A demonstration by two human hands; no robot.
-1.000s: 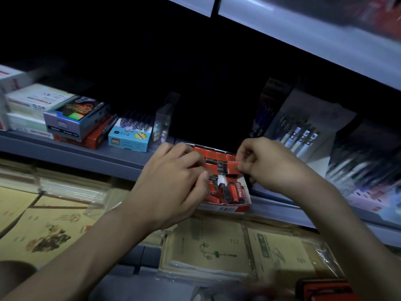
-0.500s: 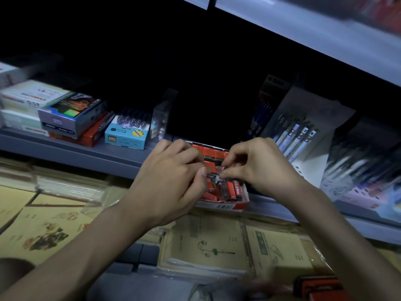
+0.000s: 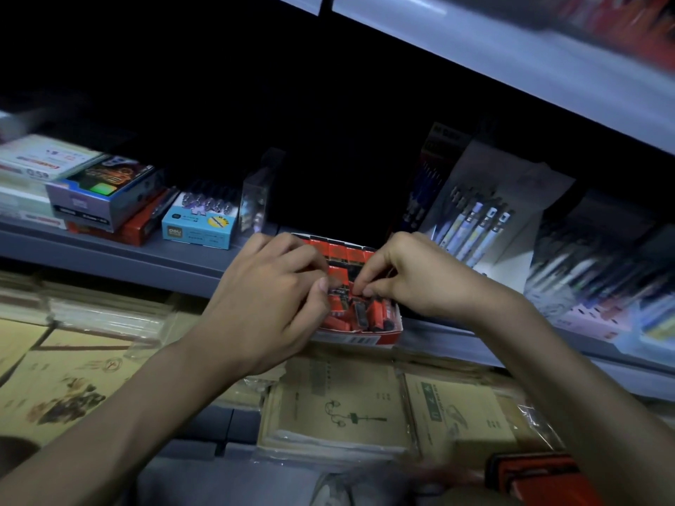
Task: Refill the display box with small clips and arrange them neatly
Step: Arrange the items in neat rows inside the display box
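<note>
Both hands are in over the red display box (image 3: 359,337), which sits at the front edge of the grey shelf (image 3: 146,255), right in the middle of the view. The left hand (image 3: 270,297) comes in knuckles up, fingers curled down over the box's left half, thumb tip tight against the small clips (image 3: 369,313) packed inside. Is that grip clamped on anything? Cannot tell, the fingers hide it. The right hand (image 3: 412,279) reaches in from the other side, and here the grip is clearer: thumb and forefinger are pinched together on one of the red-and-black clips near the box's centre. The two hands' tips are almost touching. Behind them a neat row of red packs stands along the box's back wall. The clips at the front lie looser, some tilted. Left along the shelf there's a light blue pen box (image 3: 199,228), a clear plastic case (image 3: 255,202) and a purple carton (image 3: 98,195) stacked on a red carton (image 3: 140,226). To the right, carded pens (image 3: 475,228) lean back. Wrapped kraft notebooks (image 3: 339,407) lie on the level below.
</note>
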